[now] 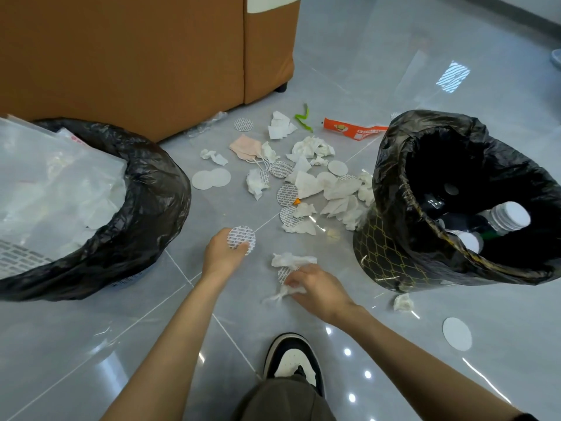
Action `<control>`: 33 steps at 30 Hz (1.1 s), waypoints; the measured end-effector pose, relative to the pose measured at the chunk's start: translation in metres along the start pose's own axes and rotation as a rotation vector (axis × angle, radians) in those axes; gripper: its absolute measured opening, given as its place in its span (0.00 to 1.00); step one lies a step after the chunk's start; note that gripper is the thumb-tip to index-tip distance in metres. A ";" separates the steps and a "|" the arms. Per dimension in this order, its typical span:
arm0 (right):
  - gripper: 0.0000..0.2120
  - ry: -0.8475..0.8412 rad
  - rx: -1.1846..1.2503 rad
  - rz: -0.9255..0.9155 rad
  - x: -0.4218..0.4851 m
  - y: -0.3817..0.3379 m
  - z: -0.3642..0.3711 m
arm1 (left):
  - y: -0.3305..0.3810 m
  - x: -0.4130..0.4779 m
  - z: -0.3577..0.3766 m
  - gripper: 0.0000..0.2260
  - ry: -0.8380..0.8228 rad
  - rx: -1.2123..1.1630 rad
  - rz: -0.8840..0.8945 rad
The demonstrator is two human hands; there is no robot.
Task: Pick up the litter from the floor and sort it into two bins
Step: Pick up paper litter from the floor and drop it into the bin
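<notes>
The left hand (pixel 223 253) reaches out over the grey tiled floor (pixel 91 344), its thumb and fingers pinching a round printed disc (pixel 241 238) by the near edge. Just to its right the right hand (pixel 317 291) is down at the tiles, fingers curled onto a twisted scrap of tissue (pixel 283 293) that lies under them. A second printed disc (pixel 283 273) shows partly past the fingertips, and a crumpled tissue (pixel 293 259) lies just beyond, touching that disc.

The left bin (pixel 145 208) is wide and wrapped in a black bag, and sits at the left edge of the scene. It holds clear plastic sheets (pixel 60 177) and white paper. The right bin (pixel 382 256) is black with a gold lattice pattern. Its black liner (pixel 394 165) sags open, and white-capped bottles (pixel 510 218) lie inside.

Between the two bins, farther off than the hands, the litter is spread in a loose heap — a pile of tissues (pixel 312 147) mixed with more printed discs, two overlapping plain white discs (pixel 211 178), a pink face mask (pixel 244 147), a green strip (pixel 303 118) and an orange wrapper (pixel 349 130) at the far side. Nearer, at the foot of the right bin, lie a small tissue wad (pixel 403 302) and a lone white disc (pixel 457 333).

A brown sofa (pixel 136 56) fills the far left. A black-and-white shoe (pixel 293 357) rests on the tiles between the forearms.
</notes>
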State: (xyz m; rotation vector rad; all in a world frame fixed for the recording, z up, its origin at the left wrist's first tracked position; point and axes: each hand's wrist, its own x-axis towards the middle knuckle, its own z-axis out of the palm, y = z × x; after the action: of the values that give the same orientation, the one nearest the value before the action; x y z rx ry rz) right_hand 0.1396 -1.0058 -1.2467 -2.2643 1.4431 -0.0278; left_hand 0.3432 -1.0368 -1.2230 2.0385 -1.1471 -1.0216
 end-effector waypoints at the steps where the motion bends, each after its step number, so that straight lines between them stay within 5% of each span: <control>1: 0.13 0.038 0.030 -0.016 -0.001 -0.002 0.000 | -0.003 0.001 -0.003 0.14 0.008 -0.010 -0.009; 6: 0.10 0.331 0.084 -0.035 0.003 -0.002 -0.011 | -0.007 0.001 -0.013 0.14 0.043 -0.061 -0.039; 14: 0.08 -0.019 0.166 0.157 0.035 -0.011 -0.010 | -0.005 -0.004 -0.013 0.12 0.034 -0.096 -0.036; 20: 0.08 0.204 0.399 0.324 0.036 -0.012 -0.021 | -0.005 -0.002 -0.021 0.13 0.055 -0.116 -0.042; 28: 0.31 -0.136 0.244 0.202 0.019 -0.009 -0.009 | -0.008 -0.007 -0.024 0.13 0.037 -0.129 -0.041; 33: 0.38 -0.147 0.069 0.236 0.026 -0.019 0.005 | -0.013 -0.010 -0.028 0.12 0.029 -0.152 -0.046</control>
State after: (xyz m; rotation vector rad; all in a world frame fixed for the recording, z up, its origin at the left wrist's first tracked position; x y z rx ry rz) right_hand 0.1684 -1.0198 -1.2499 -1.9838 1.5937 0.1565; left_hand 0.3687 -1.0191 -1.2152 1.9605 -0.9812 -1.0641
